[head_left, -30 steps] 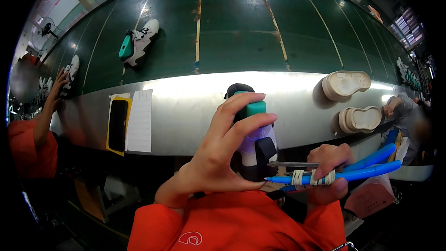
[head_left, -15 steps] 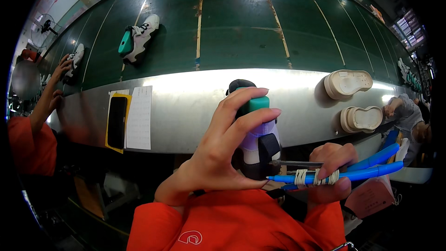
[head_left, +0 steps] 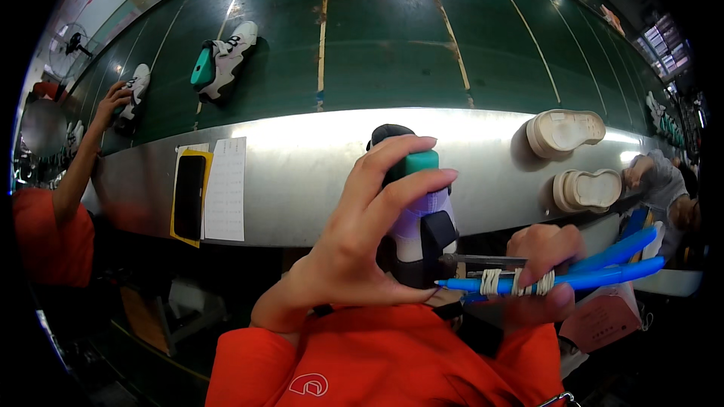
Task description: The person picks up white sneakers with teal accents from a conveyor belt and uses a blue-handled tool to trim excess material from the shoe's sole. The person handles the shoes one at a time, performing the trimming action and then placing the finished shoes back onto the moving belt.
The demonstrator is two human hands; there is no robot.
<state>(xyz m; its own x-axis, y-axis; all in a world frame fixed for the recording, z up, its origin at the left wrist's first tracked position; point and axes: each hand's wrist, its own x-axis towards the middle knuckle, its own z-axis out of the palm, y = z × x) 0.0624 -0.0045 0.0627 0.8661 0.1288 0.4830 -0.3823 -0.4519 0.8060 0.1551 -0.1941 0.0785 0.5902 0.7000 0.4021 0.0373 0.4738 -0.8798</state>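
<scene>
Left hand wraps a shoe held upright just in front of the steel ledge; fingers curl over its teal heel, thumb low by the sole, so the hand is clamped on the shoe. The shoe shows a teal top, pale lilac side, black panel near the bottom and a black collar at the far end. Right hand sits just right of the shoe, closed around blue-handled pliers bound with pale cord; the handles stick out to the right, and the dark metal tip points left, at or touching the shoe's black panel; exact contact can't be told. Orange sleeves at the lower edge.

On the steel ledge, left of the shoe: a black phone on a yellow sheet, with a white printed paper just beside it. On the ledge to the right: two cream outsoles, near each other. Beyond the ledge, the green conveyor belt carries a white and teal sneaker. Far left, a co-worker's hand touches another white sneaker on the belt. Far right of the ledge, another person's hand, partly blurred.
</scene>
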